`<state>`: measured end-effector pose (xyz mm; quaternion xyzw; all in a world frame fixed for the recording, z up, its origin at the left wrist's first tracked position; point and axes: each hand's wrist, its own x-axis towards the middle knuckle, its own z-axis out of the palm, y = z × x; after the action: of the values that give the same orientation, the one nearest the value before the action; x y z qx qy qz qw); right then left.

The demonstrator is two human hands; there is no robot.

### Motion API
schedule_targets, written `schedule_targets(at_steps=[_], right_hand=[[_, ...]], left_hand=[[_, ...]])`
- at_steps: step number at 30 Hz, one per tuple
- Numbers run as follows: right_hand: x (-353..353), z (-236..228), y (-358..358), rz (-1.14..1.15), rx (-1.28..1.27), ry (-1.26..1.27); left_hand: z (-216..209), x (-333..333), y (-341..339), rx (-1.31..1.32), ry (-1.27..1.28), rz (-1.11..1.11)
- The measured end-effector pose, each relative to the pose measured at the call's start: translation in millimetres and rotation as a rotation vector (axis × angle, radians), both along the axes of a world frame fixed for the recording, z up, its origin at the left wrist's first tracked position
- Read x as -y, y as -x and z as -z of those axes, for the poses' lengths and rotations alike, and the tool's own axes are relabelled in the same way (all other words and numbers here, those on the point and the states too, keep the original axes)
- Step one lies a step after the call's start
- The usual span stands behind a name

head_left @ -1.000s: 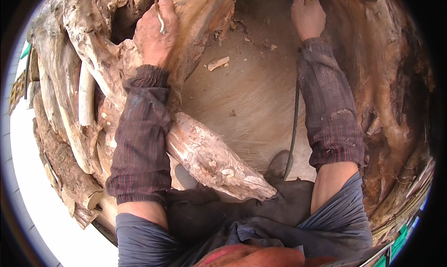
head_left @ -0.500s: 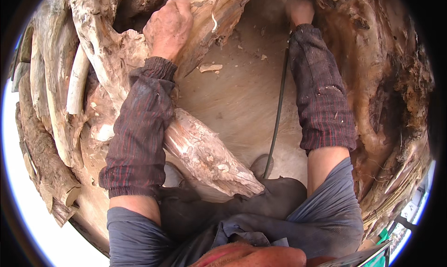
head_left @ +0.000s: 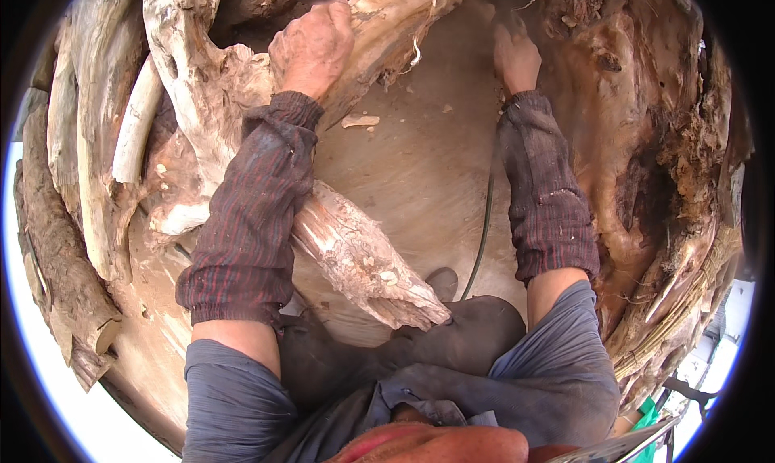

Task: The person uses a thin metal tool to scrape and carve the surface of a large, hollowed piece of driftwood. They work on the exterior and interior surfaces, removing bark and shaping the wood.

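My left hand is closed at the upper left, knuckles up, above a pale curved log. A blurred dark shape shows just beyond its knuckles, and I cannot make out what the fingers grip. Farther right, my right hand is also closed, its fingers curled around something dark and blurred in shadow. A thin dark cable runs from under my right forearm down toward my legs. Below my left forearm, a rough piece of wood slants toward my knee.
Weathered branches and trunks are stacked along the left. A large hollowed, reddish-brown root mass rises on the right. Between them lies dusty brown ground with a wood chip on it. A dark shoe tip shows near my knees.
My right hand has drawn back toward me, and more of it shows. The left hand has shifted slightly right and nearer, still closed. The whole view has shifted a little.
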<state>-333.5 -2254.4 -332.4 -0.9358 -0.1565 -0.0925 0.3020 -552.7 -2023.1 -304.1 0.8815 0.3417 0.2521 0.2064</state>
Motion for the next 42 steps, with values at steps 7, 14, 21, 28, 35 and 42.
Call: schedule_targets(at_steps=[7,14,21,28,35,42], right_hand=[[-20.0,-9.7,-26.2,0.073,0.105,-0.134],[-19.6,58.5,-102.6,-0.214,0.185,-0.127],[-22.9,51.2,-102.6,-0.240,0.295,-0.125],[-26.8,37.2,-79.3,-0.131,-0.087,-0.335],[-28.1,27.2,-33.9,0.028,-0.588,-0.747],[-46.5,-5.6,-12.4,0.091,-0.570,-0.777]], left_hand=[[-2.4,0.9,3.6,0.015,-0.019,0.003],[2.9,0.4,1.7,0.056,-0.011,0.039],[5.4,1.8,5.9,0.097,-0.050,0.024],[6.8,1.9,5.3,0.134,-0.045,0.011],[3.6,0.2,7.2,0.127,-0.012,0.037],[9.8,-2.9,7.2,0.183,-0.046,0.011]])
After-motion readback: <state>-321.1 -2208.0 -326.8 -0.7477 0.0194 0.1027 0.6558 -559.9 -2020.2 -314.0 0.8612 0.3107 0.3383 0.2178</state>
